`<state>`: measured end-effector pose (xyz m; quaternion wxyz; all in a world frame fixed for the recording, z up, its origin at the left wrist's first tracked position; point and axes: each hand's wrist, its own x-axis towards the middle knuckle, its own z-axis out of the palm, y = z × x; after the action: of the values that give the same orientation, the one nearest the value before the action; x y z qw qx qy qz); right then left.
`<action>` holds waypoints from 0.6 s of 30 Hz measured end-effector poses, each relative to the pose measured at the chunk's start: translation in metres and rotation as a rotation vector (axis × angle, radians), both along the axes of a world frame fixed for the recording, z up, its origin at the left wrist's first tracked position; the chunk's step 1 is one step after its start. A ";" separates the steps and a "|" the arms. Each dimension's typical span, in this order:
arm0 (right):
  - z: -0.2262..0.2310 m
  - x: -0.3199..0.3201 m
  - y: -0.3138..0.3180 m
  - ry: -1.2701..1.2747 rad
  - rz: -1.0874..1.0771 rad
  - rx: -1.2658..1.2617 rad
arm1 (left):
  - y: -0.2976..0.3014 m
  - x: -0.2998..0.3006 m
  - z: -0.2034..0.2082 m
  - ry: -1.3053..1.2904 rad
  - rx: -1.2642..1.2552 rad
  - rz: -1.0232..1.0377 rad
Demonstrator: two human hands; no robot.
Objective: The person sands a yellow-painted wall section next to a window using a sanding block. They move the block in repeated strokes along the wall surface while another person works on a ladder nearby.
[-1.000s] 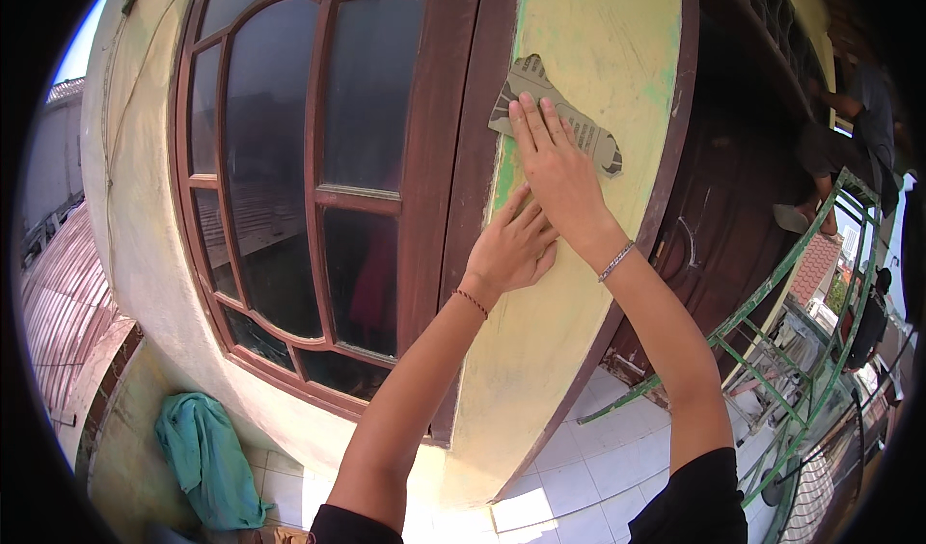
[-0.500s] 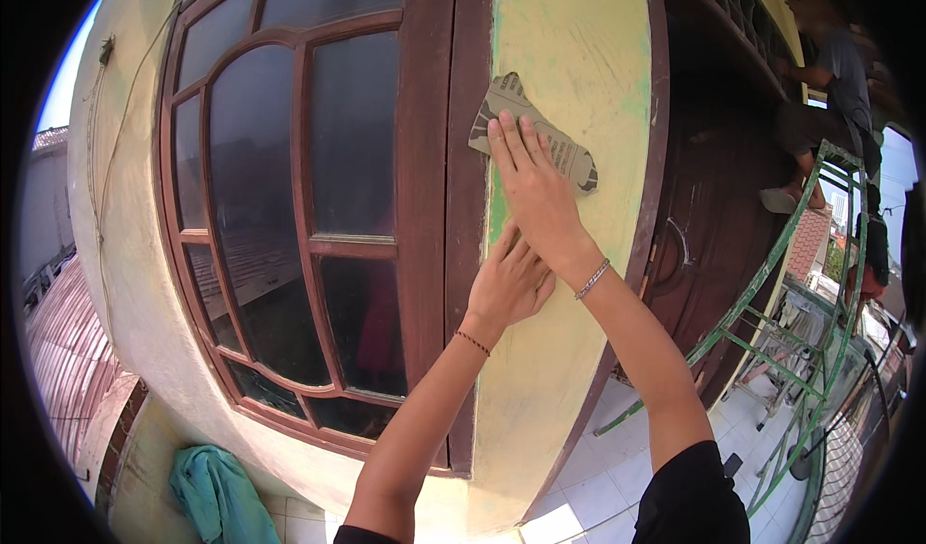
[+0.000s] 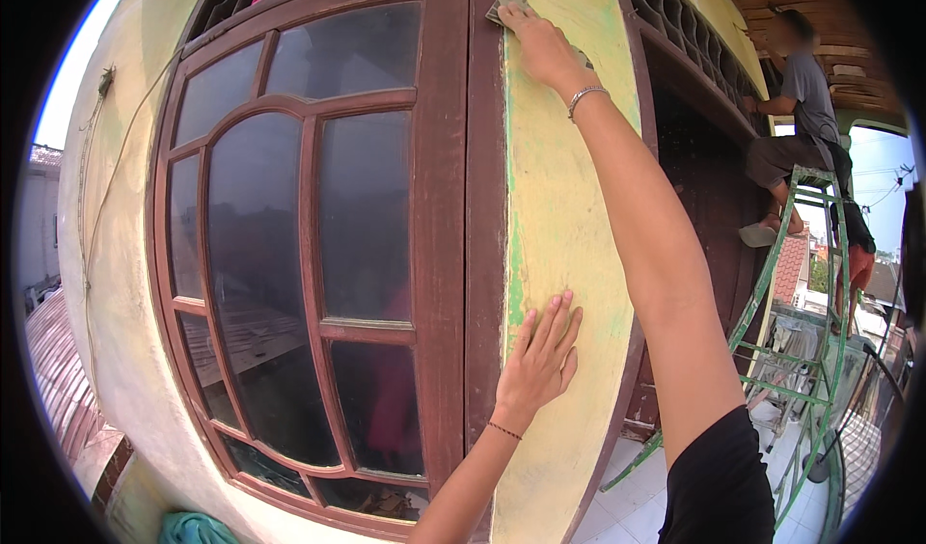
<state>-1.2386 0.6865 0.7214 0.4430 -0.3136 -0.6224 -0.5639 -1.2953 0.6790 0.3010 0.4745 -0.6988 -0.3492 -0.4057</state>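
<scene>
My right hand (image 3: 546, 50) is raised high on the yellow wall strip (image 3: 564, 197), pressing a sheet of sandpaper (image 3: 512, 4) to it. The sheet is grey-brown with print on its back, and my hand covers most of it. Its left end reaches the brown window frame (image 3: 485, 158). Lower down, my left hand (image 3: 543, 356) rests flat on the same wall, fingers stretched and holding nothing. Green paint patches show along the wall's left edge, beside the frame.
A window with dark panes (image 3: 260, 255) fills the left. On the right, beyond a dark doorway (image 3: 690, 187), a person (image 3: 810, 95) sits on a green stepladder (image 3: 772, 284). A teal cloth (image 3: 193, 529) lies at the lower left.
My right hand has slid up the wall with the sandpaper. My left hand, formerly just below it, now lies lower and well apart. The view has tilted upward.
</scene>
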 end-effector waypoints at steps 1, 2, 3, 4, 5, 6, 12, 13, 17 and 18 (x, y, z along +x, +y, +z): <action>0.001 -0.001 0.002 0.015 0.013 0.006 | 0.001 0.002 0.001 -0.015 0.011 -0.026; 0.003 0.001 0.002 0.032 0.023 0.013 | 0.003 0.000 0.005 -0.018 0.021 -0.031; -0.008 0.002 0.000 0.023 0.052 -0.044 | 0.003 0.000 0.007 -0.028 0.016 -0.041; -0.028 0.005 0.006 -0.013 0.026 -0.021 | 0.002 0.001 0.006 -0.038 0.013 -0.056; -0.046 0.006 0.004 -0.064 -0.015 0.023 | -0.001 0.002 0.008 -0.051 0.026 -0.067; -0.071 0.011 0.008 -0.102 -0.039 0.061 | 0.003 0.001 0.007 -0.052 0.033 -0.061; -0.227 0.030 0.015 -0.276 0.104 -0.075 | 0.009 -0.002 0.006 -0.020 -0.022 -0.083; -0.223 0.027 0.020 -0.282 0.113 -0.078 | 0.008 -0.008 0.006 -0.014 -0.047 -0.076; -0.143 0.048 0.017 -0.163 0.039 -0.002 | 0.001 -0.012 0.007 0.029 -0.074 -0.112; -0.109 0.057 0.021 -0.074 0.067 -0.007 | 0.001 -0.009 0.007 0.040 -0.047 -0.104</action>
<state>-1.1818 0.7076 0.6123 0.4372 -0.2730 -0.6506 -0.5577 -1.3048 0.6797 0.3078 0.4429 -0.7350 -0.3123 -0.4076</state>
